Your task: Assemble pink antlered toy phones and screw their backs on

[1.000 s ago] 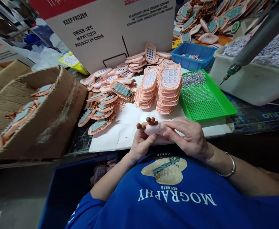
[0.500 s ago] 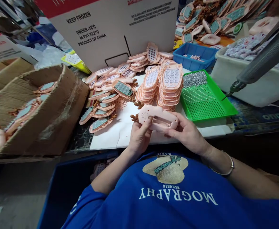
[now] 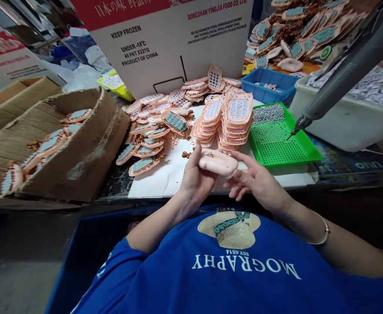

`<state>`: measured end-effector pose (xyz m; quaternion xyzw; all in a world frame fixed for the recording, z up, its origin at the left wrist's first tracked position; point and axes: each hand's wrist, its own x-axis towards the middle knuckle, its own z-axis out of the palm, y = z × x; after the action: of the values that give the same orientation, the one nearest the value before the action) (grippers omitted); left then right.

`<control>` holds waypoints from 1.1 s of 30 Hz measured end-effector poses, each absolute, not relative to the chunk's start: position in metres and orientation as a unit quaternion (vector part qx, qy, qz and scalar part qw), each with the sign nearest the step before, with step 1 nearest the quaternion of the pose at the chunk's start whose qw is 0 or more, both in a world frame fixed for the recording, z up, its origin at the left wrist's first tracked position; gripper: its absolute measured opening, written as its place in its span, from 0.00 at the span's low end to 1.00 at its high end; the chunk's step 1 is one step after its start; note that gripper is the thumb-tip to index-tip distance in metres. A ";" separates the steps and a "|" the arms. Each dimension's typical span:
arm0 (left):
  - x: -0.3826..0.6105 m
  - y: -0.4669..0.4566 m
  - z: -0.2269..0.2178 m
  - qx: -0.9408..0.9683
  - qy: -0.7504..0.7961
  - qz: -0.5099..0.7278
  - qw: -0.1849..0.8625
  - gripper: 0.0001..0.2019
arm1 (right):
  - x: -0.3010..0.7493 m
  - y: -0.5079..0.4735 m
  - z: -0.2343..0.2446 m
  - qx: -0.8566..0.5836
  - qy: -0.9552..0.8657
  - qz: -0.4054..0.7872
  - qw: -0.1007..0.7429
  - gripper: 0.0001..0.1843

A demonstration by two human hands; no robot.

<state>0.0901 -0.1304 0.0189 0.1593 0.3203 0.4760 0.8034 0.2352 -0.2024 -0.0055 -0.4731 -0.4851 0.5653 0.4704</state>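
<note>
My left hand (image 3: 194,181) grips a pink plastic toy phone shell with brown antlers (image 3: 217,160), held flat over the white sheet (image 3: 159,183) at the table's front edge. My right hand (image 3: 255,181) hovers just right of the shell with its fingers spread, its fingertips beside or under the shell's near end. Two stacks of pink keypad shells (image 3: 235,117) stand right behind the held shell. A green tray (image 3: 286,152) with a heap of small silver screws (image 3: 268,113) lies to the right.
A grey electric screwdriver (image 3: 342,74) hangs tip-down over the green tray. Loose pink and teal parts (image 3: 152,135) are strewn at centre left. A torn cardboard box (image 3: 57,144) holds assembled pieces on the left. A blue bin (image 3: 268,83) and white tub (image 3: 342,117) sit behind.
The shell was turned over in both hands, then laid flatter. My right hand has let go and spread its fingers; the left keeps its hold. The view shifted slightly upward.
</note>
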 end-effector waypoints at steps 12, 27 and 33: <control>0.098 -0.132 0.017 0.099 0.356 0.434 0.822 0.10 | 0.238 -0.184 -0.018 -0.388 -0.792 -0.145 0.449 0.21; 0.077 -0.133 -0.001 0.191 0.371 0.249 0.874 0.14 | 0.404 -0.191 0.021 -0.719 -0.511 -0.354 0.310 0.20; 0.091 -0.132 -0.007 0.217 0.366 0.189 0.885 0.12 | 0.473 -0.194 0.023 -0.795 -0.508 -0.275 0.185 0.21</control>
<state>0.0907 -0.1323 -0.0070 0.2168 0.3657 0.1894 0.8851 0.4728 -0.1942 0.0232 -0.7947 -0.5085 -0.2751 0.1851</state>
